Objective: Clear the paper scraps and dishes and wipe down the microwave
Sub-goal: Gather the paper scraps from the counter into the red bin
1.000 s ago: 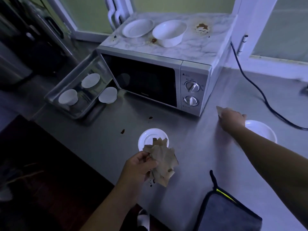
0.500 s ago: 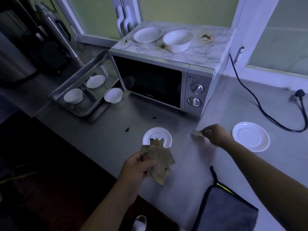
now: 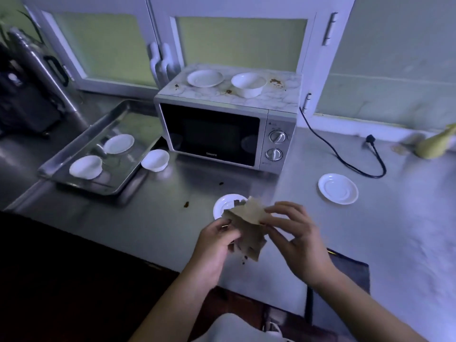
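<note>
My left hand [image 3: 217, 239] grips a bunch of brown paper scraps [image 3: 249, 223] above the counter's front edge. My right hand [image 3: 293, 233] pinches the top of the same bunch from the right. Behind the scraps lies a small white saucer [image 3: 223, 203]. The silver microwave [image 3: 222, 129] stands at the back with its door closed. Its stained marble-pattern top carries a white plate [image 3: 205, 78] and a white bowl [image 3: 248, 84]. Another white saucer [image 3: 338, 188] lies on the counter to the right.
A metal tray [image 3: 118, 178] left of the microwave holds a saucer [image 3: 119, 143] and a cup [image 3: 86, 167]; another white cup [image 3: 155, 160] sits beside it. A dark cloth [image 3: 350, 270] lies at the front edge. The black power cord [image 3: 345, 164] crosses the counter [image 3: 407, 218]. Brown crumbs [image 3: 186, 204] dot the steel.
My right hand has come back from the counter by the microwave with a scrap and joined the bunch in my left hand. The view has tilted upward.
</note>
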